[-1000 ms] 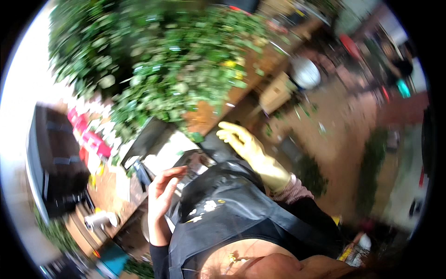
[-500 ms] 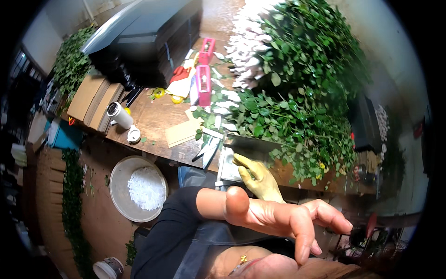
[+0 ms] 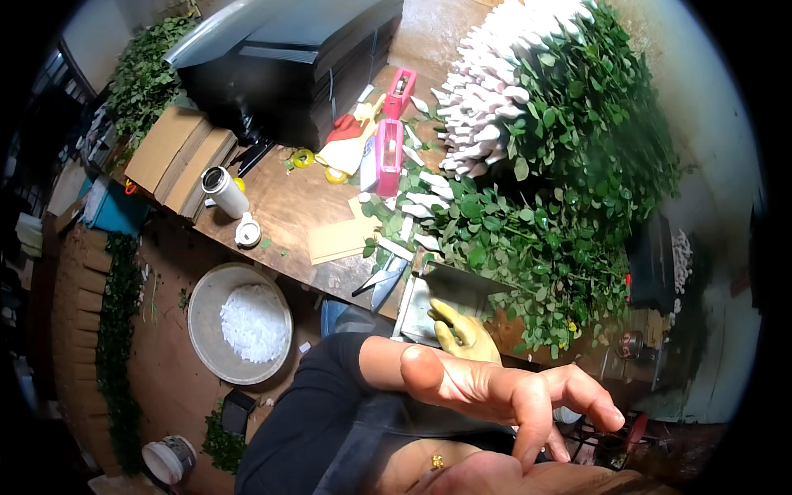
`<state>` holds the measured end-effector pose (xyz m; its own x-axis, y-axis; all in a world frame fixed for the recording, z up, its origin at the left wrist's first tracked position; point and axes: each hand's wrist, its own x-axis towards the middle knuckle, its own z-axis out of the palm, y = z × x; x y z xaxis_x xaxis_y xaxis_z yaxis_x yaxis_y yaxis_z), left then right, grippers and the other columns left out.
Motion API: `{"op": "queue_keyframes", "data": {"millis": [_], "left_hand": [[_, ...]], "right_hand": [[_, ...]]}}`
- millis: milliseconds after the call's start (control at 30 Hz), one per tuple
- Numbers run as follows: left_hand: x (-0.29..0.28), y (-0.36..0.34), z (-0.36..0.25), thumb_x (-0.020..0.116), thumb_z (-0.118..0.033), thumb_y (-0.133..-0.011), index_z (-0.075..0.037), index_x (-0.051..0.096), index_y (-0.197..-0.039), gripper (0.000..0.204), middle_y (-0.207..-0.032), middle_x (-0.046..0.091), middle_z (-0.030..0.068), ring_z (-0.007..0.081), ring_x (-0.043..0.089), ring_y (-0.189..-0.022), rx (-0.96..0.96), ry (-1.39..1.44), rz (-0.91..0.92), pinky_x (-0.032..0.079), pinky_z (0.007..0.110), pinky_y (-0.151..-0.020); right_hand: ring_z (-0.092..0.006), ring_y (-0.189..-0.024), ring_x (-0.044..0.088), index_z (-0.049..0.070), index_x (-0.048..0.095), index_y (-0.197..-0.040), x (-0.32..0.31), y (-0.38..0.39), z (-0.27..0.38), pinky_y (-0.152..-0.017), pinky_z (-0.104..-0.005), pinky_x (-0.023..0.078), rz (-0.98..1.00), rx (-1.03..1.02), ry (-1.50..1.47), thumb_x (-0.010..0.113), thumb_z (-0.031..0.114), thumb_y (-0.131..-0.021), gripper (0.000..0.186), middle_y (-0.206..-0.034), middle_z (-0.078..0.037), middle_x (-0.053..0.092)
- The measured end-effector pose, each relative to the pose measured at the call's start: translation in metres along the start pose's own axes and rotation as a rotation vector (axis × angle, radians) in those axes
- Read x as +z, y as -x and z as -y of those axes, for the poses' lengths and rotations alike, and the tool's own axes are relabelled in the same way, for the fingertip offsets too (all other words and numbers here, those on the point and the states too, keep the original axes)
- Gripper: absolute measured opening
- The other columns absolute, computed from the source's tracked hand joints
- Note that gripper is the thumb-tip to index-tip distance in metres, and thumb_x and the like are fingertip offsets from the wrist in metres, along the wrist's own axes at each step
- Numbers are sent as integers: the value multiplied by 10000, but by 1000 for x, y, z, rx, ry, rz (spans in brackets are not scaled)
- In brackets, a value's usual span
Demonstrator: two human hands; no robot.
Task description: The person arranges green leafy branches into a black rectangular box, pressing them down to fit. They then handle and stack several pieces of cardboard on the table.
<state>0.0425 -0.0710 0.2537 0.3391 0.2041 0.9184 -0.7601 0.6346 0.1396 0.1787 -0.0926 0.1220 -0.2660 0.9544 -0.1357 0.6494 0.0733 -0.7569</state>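
My left hand point(image 3: 511, 396), bare, is raised close to the camera. Its fingers are apart and bent, with nothing in them. The black sleeve point(image 3: 309, 396) of that arm comes from the lower left. Farther down, my right hand point(image 3: 466, 334) wears a yellow rubber glove. Its fingers are parted and empty, over a shallow metal tray point(image 3: 417, 309) at the table's near edge. My left hand and forearm hide the right wrist. A pair of scissors or shears point(image 3: 386, 282) lies beside the tray.
Rose stems with leaves point(image 3: 544, 239) and white-wrapped heads point(image 3: 483, 107) are piled on the right of the wooden table point(image 3: 276, 198). Two pink tape dispensers point(image 3: 389, 157), cardboard pieces point(image 3: 340, 239), a white flask point(image 3: 224, 194) and a black stack point(image 3: 330, 91) are there too. A bucket point(image 3: 198, 330) stands below.
The view has shifted, so the table things appear farther right. My left hand stays raised near the camera. My gloved right hand remains by the tray, its fingers slightly changed in pose.
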Motion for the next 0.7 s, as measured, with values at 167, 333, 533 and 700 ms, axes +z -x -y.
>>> {"op": "queue_keyframes", "data": {"millis": [167, 333, 533, 700], "left_hand": [[-8, 7, -10, 336, -979, -776, -49, 634, -1194, 1062, -1592, 181, 299, 380, 227, -1489, 3, -41, 2, 292, 533, -1156], [1, 6, -18, 360, -970, -779, -43, 633, -1170, 1042, -1583, 211, 290, 383, 263, -1475, 69, -28, -30, 307, 536, -1143], [-27, 44, -97, 576, -626, -957, -29, 636, -1155, 632, -1421, 522, 224, 323, 473, -1343, -142, -764, -228, 388, 448, -1089], [-79, 105, -294, 710, -91, -833, -56, 719, -942, 114, -950, 726, 82, 264, 676, -868, 129, -2702, -666, 526, 372, -778]], "right_hand": [[-355, -1154, 624, 200, 599, -1410, -19, -2, 35, -1033, -417, 469, 30, 51, 42, 588, 335, -1008, 424, -1248, -148, 688], [-362, -1143, 627, 197, 607, -1401, -7, -5, 18, -1021, -419, 476, 52, 51, 60, 592, 337, -1006, 419, -1235, -152, 691], [-372, -1132, 632, 194, 620, -1386, -3, 0, 11, -1006, -420, 485, 73, 136, 107, 604, 335, -1000, 411, -1215, -158, 697], [-391, -1105, 642, 194, 633, -1369, 7, -4, -2, -978, -447, 499, 27, 47, 59, 628, 339, -987, 409, -1142, -184, 713]]}}
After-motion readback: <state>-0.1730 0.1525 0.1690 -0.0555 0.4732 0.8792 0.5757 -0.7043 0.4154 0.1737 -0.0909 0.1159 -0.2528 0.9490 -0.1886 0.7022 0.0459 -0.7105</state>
